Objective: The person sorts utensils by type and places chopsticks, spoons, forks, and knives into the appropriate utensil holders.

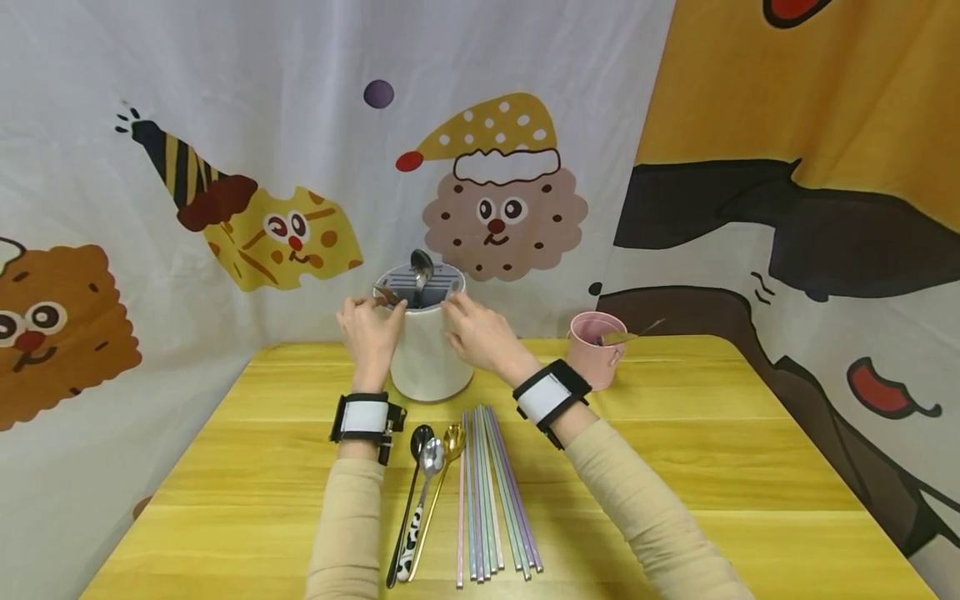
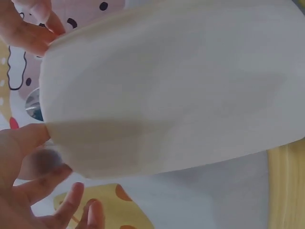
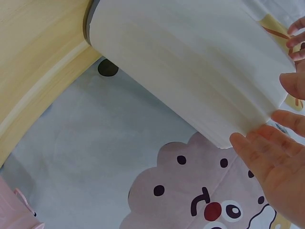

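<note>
A tall white utensil holder [image 1: 429,358] stands upright at the back of the table, with a grey divided insert inside its rim. My left hand [image 1: 369,335] holds the rim at the left, thumb on the near side. On the opposite side my right hand [image 1: 486,335] grips the rim, its fingertips [image 3: 240,140] right at the edge in the right wrist view. A metal ladle [image 1: 422,267] sticks up from the holder. Near my left fingers, a brown utensil [image 1: 388,295] leans in it, mostly hidden by the rim and hand.
In front of the holder lie a black spoon [image 1: 422,437], a cow-print-handled spoon [image 1: 432,457] and a gold spoon [image 1: 453,442]. Beside them is a row of pastel chopsticks [image 1: 495,492]. A pink bucket [image 1: 592,362] with a gold-coloured utensil stands back right, before a cartoon curtain [image 1: 300,83].
</note>
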`<action>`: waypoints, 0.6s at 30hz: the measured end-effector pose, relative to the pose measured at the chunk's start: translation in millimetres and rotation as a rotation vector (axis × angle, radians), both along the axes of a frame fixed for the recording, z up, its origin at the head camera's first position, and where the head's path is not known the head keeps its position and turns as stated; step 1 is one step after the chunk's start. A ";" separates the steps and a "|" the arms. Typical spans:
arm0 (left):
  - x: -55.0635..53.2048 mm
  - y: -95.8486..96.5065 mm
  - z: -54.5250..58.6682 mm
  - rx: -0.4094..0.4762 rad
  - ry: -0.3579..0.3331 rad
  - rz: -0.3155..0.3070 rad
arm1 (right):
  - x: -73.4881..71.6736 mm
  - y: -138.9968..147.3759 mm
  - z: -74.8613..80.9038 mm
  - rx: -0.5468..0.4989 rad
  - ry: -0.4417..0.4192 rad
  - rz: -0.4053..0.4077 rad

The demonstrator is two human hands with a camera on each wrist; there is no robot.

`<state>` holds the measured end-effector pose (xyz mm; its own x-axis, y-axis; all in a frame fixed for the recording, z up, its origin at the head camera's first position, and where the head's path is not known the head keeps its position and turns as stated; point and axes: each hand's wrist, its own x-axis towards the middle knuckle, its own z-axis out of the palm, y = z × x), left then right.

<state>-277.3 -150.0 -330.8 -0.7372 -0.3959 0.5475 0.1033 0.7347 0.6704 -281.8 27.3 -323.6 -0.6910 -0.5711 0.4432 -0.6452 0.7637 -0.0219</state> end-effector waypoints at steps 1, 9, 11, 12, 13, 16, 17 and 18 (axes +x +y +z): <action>2.7 -0.4 -0.6 0.012 -0.013 -0.010 | 0.0 0.0 -0.5 -0.002 0.003 0.002; 28.4 -3.0 -12.0 0.035 -0.079 -0.094 | 0.3 0.3 -1.6 -0.009 0.026 0.009; 34.3 -2.7 -17.2 0.033 -0.070 -0.114 | 0.2 0.7 -1.7 -0.006 0.031 0.007; 37.0 -2.4 -19.7 0.031 -0.066 -0.123 | 0.1 0.7 -1.7 -0.006 0.032 0.007; 39.7 -2.0 -22.1 0.022 -0.062 -0.128 | -0.1 0.8 -2.0 -0.006 0.036 0.008; 46.4 -0.7 -29.3 -0.033 -0.073 -0.139 | -0.5 1.0 -2.5 -0.011 0.040 0.010; 48.7 -0.4 -31.4 -0.057 -0.085 -0.143 | -0.6 1.0 -2.6 -0.013 0.041 0.012; 50.7 -0.3 -34.2 -0.081 -0.103 -0.150 | -0.6 1.0 -2.7 -0.015 0.042 0.012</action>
<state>-226.7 -150.2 -364.9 -0.8383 -0.2346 0.4922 0.1502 0.7685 0.6220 -282.4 28.3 -326.3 -0.6644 -0.5726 0.4803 -0.6551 0.7555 -0.0056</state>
